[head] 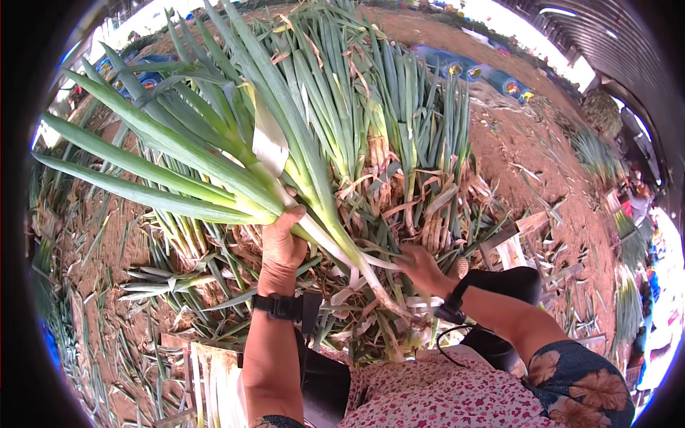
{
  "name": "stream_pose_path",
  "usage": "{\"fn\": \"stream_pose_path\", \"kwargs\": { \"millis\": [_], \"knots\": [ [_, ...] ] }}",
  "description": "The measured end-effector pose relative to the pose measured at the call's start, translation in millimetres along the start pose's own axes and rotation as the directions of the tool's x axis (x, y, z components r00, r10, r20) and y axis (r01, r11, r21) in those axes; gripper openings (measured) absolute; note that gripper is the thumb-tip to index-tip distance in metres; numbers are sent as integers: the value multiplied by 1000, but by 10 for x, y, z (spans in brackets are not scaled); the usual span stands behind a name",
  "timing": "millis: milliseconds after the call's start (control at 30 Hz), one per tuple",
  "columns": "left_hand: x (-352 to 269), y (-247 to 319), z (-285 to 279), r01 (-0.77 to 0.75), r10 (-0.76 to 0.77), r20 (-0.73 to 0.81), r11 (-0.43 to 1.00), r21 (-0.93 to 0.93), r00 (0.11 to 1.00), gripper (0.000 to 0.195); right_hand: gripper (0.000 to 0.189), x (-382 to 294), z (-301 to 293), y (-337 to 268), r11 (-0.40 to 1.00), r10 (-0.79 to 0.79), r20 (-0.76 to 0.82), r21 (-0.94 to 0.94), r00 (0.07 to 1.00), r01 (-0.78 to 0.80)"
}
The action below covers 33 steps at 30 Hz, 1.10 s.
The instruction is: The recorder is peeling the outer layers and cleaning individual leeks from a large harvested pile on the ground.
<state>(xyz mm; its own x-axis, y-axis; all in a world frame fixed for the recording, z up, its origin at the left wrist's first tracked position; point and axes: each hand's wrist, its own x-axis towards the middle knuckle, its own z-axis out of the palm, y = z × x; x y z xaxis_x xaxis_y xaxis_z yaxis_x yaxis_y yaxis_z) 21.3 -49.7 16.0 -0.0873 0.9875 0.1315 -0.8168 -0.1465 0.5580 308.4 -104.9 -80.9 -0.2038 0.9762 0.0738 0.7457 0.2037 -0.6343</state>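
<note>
My left hand (284, 235) is closed around the pale stalks of several large green onions (316, 227), whose green leaves fan out to the upper left. Their white lower ends and roots point down to the right, over my lap. Close to those lower stalks, my right hand (425, 267) has its fingers bent around a pale strip of outer leaf (381, 262) that runs to the stalks. Beneath both hands lies a heap of peeled leaves and husks (369, 321). Straight ahead stand upright bundles of green onions (332, 101) with brownish, dry outer leaves near their roots.
Wooden crate-like frames stand at the lower left (200, 348) and right (514, 235). Loose leaves litter the dirt floor (535, 144). Farther off lie blue patterned sacks (471, 69) and more onion bundles (594, 152). A person (639, 198) is at the far right.
</note>
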Motion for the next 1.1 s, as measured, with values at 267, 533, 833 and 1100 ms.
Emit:
{"fn": "stream_pose_path", "kwargs": {
  "millis": [267,533,833,1100],
  "knots": [
    [-96,-173,20,227,-218,109,972,-69,970,37,38,680,-179,-1286,831,-274,209,543,939,122],
    [-96,-195,-77,332,-328,-94,943,25,940,35,30,672,10,-974,927,-200,-264,259,944,269],
    [-184,-311,40,323,-325,-96,946,-43,941,37,40,544,205,-1004,945,-260,-363,92,895,312],
    [-144,-183,-19,311,-274,224,939,-149,935,36,41,655,-119,-976,541,67,233,808,970,-232]
  ]
}}
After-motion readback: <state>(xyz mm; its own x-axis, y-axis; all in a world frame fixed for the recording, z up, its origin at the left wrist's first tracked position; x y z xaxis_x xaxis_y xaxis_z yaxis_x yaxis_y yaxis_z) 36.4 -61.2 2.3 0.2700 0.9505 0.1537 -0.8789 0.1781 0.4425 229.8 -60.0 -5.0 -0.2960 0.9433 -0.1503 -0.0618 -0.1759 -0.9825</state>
